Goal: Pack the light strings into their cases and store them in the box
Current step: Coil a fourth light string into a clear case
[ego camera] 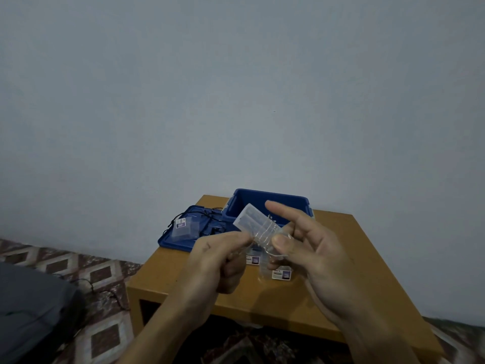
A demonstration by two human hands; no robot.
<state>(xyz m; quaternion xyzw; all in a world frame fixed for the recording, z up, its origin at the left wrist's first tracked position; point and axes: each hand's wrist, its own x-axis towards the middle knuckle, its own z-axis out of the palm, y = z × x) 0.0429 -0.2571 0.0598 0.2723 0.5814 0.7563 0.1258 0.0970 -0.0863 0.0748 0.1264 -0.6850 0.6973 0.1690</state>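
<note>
Left hand (217,261): raised over the table with fingers curled, thumb and forefinger pinching the clear wire of the light string (262,231).
Right hand (315,248): thumb pressed onto the wound coils and clamping them against the fingers behind. The forefinger is stretched out straight toward the box.
Light string: held in the air between both hands. Its wire is wrapped round a white translucent block, probably its battery pack, though blur leaves that unsure.
Box (273,193): blue and open, at the table's far side, just behind the hands.
Lid (170,243): blue, lying flat left of the box at the table's left edge. It carries a labelled clear case (185,227) and a black wire (207,214).
Under the hands: a near case (253,259) and a second case (284,274), both labelled, lying on the table.
Table (354,245): low, tan wood, open beneath.
Wall (236,101): plain grey-blue, filling the upper view.
Carpet (102,274): diamond-patterned, with a black cable (105,292) lying left of the table.
Grey fabric (31,311): at the lower left edge.
</note>
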